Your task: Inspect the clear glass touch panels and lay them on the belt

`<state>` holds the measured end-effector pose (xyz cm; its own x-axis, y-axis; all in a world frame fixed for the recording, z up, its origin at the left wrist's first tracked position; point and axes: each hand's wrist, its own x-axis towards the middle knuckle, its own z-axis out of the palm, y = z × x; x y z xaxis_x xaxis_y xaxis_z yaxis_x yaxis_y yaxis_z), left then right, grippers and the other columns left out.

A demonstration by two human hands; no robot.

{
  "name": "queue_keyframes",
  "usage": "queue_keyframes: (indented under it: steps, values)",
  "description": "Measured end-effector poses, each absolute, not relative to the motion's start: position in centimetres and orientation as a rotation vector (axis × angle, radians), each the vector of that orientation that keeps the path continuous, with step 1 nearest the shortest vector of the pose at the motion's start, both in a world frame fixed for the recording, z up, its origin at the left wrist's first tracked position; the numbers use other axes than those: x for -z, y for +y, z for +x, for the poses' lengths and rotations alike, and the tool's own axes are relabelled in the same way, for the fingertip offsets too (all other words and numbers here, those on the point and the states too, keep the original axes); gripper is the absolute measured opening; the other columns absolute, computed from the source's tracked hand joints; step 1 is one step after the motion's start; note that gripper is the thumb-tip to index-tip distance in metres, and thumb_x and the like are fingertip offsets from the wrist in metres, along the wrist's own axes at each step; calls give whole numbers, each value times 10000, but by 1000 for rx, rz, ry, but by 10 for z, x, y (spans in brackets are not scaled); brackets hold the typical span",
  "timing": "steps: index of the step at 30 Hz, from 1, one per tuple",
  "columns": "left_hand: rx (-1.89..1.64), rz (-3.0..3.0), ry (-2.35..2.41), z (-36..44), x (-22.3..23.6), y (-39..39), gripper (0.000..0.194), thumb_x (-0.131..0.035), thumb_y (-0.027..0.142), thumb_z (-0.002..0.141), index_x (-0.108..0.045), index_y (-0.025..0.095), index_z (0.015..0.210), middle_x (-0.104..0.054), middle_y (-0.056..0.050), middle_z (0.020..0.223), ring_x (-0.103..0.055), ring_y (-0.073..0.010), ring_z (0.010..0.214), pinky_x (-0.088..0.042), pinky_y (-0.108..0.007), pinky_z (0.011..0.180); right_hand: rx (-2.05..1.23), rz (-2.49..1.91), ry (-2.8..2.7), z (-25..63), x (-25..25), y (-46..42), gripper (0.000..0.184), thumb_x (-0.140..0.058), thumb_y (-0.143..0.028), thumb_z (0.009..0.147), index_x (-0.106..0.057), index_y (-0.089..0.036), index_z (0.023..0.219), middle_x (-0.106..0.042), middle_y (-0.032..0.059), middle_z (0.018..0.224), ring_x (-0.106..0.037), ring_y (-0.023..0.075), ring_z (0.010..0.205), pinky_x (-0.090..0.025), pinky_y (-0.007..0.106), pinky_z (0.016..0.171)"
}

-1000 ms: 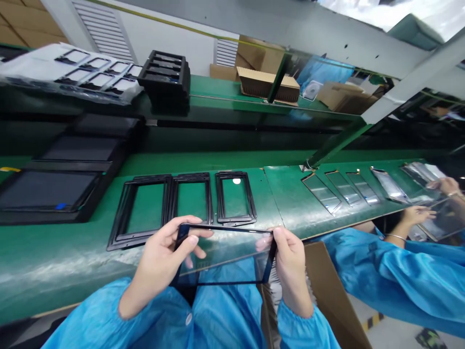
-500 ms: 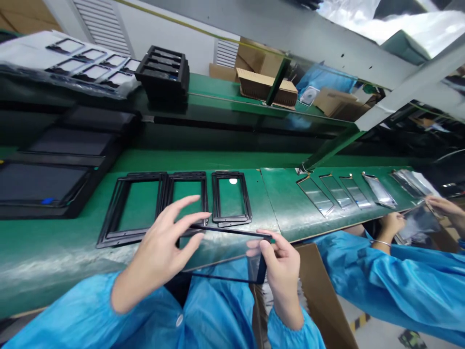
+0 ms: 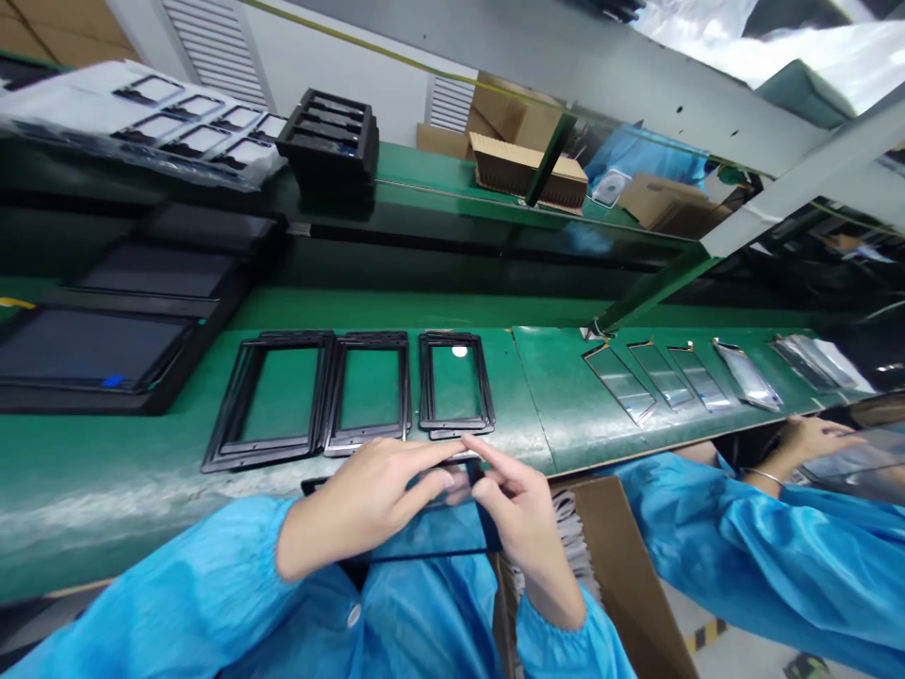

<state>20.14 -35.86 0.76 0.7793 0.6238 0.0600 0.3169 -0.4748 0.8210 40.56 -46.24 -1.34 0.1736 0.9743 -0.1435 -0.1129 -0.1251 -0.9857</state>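
Observation:
A clear glass panel with a black border [image 3: 435,542] is held tilted above my lap, at the bench's front edge. My right hand [image 3: 519,505] grips its right end, thumb on the near face and fingers behind. My left hand [image 3: 386,495] reaches across the panel's far edge, its fingertips meeting those of my right hand. Its thumb and fingers close over the upper edge near the right corner. Just beyond my hands lie three stacks of black rectangular frames: a left stack [image 3: 226,443], a middle stack [image 3: 339,438] and a right stack [image 3: 487,405].
Dark screens lie in a black tray [image 3: 156,401] on the left. Several glass panels [image 3: 622,387] rest on the green bench [image 3: 544,377] at right. A co-worker's hand [image 3: 802,443] is at far right. Below my right arm stands a cardboard box [image 3: 622,556].
My left hand has moved right along the panel's far edge, from spread fingers at the left end to closing near my right hand. The co-worker's hand has shifted right.

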Motion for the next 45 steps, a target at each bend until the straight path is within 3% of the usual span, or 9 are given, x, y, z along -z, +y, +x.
queue_keyframes:
  steps: [5, 13, 18, 24, 27, 31, 38, 42, 45]
  values:
    - [-450, 1407, 835, 202, -5, -365, 532, -517, 517, 1067, -639, 211, 1485, -830, -112, 1121, -810, -222, 843, -630, -275, 675, -1239, -1231, -694, 413, 21, -456, 469, -713, -615, 952, -838, -239, 1202, -852, 124, 1088, -841, 289, 866, -688, 394, 800]
    - [-524, 1089, 872, 200, 7, -379, 699, -653, 586, 992, -563, 151, 1532, -812, -197, 1159, -807, -249, 847, -667, -308, 669, -1042, -1361, -704, 410, 28, -454, 499, -704, -637, 938, -837, -186, 768, -806, 86, 678, -761, 262, 550, -655, 363, 582]
    - [-506, 1132, 895, 194, 9, -380, 673, -626, 596, 1000, -598, 156, 1508, -811, -199, 1181, -816, -275, 884, -676, -327, 685, -968, -1396, -756, 408, 19, -458, 449, -657, -586, 984, -820, -206, 811, -804, 54, 668, -755, 232, 545, -642, 328, 578]
    - [-453, 1802, 865, 190, -9, -366, 663, -781, 387, 893, -606, 363, 1532, -732, -61, 1421, -727, -319, 1253, -593, -408, 1063, -1035, -1421, -1083, 398, 11, -451, 295, -707, -440, 974, -843, -240, 804, -825, 24, 709, -789, 220, 632, -632, 306, 672]
    - [-292, 1818, 784, 189, -14, -361, 532, -746, 355, 905, -686, 365, 1434, -822, -41, 1212, -812, -297, 1002, -655, -357, 873, -1113, -1347, -1061, 405, 9, -447, 242, -739, -462, 946, -867, -258, 923, -855, 31, 836, -812, 230, 736, -641, 320, 737]
    - [-455, 1396, 928, 182, -10, -362, 491, -658, 452, 988, -601, 247, 1431, -827, -107, 1087, -792, -225, 754, -621, -271, 599, -908, -1379, -787, 444, 19, -458, 462, -580, -597, 1030, -819, -234, 1188, -838, 111, 1163, -812, 272, 1026, -646, 385, 888]
    - [-720, 1164, 1038, 181, 3, -371, 584, -733, 515, 935, -518, 204, 1379, -817, -139, 1070, -775, -223, 690, -587, -276, 525, -1022, -1372, -569, 445, 44, -474, 493, -788, -586, 855, -782, -203, 1165, -850, 97, 834, -801, 282, 623, -651, 365, 576]
    - [-797, 1576, 1080, 180, 5, -369, 540, -653, 412, 1006, -488, 243, 1491, -643, -184, 1497, -765, -298, 1145, -658, -398, 876, -911, -1409, -576, 428, 33, -473, 315, -833, -476, 840, -785, -206, 995, -830, 75, 731, -786, 251, 554, -644, 318, 562]
    - [-860, 2138, 1022, 185, -2, -362, 559, -656, 311, 998, -537, 287, 1544, -519, -110, 1647, -509, -328, 1504, -378, -538, 1275, -888, -1428, -657, 424, 24, -473, 293, -834, -461, 851, -791, -199, 975, -837, 93, 753, -797, 255, 567, -648, 308, 557]
